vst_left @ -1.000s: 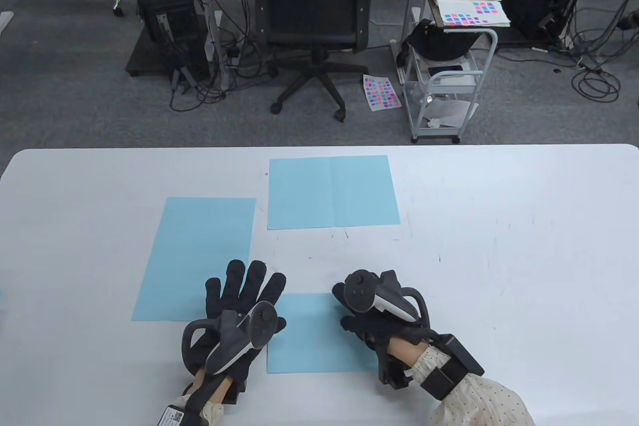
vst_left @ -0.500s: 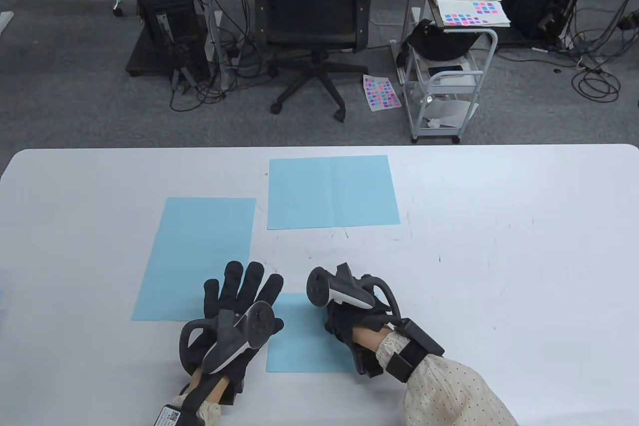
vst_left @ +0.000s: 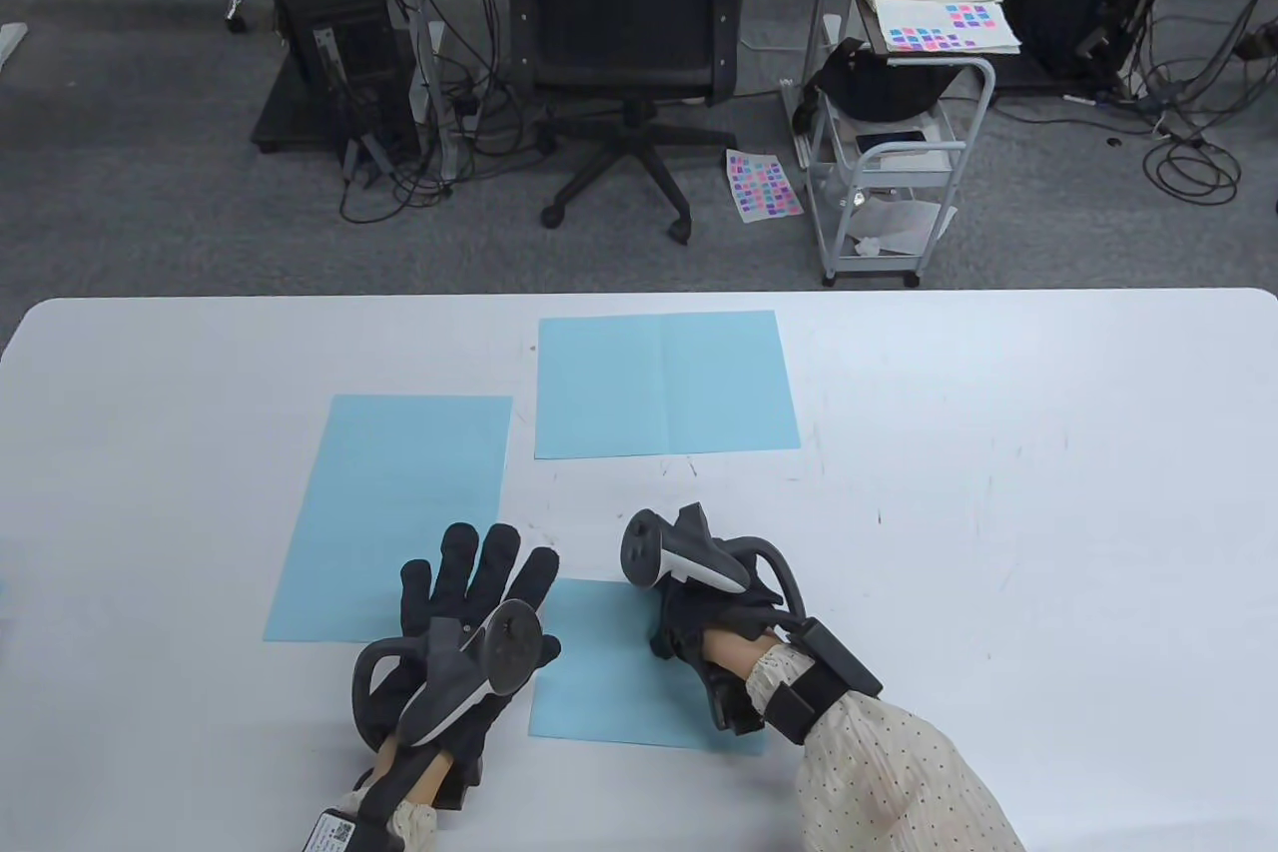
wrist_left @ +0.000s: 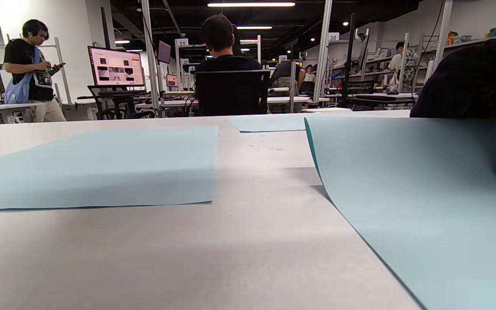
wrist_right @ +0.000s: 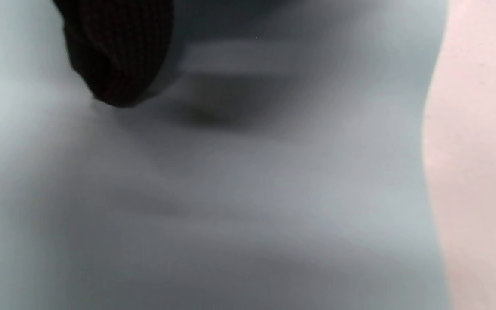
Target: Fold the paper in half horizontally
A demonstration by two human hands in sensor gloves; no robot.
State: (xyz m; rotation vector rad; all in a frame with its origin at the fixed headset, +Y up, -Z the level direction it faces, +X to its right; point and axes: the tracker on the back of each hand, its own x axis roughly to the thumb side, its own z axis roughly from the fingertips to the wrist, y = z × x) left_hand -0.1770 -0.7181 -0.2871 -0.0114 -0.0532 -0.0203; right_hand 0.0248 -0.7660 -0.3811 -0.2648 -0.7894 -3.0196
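Right hand grip unclear on light-blue paper sheet; left hand flat, splayed at 9 o'clock. Risk: sheet skews, crooked crease.

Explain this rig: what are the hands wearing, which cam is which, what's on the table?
Two human hands in black sensor gloves, each with a tracker strapped on its back. The table view looks down from above; each wrist also carries a camera, low over the table. Three blue papers: a tall sheet, a creased sheet, and the near sheet. The left hand lies spread flat over the gap between the tall and near sheets. The right hand rests on the near sheet, which curves up at its side in the left wrist view.
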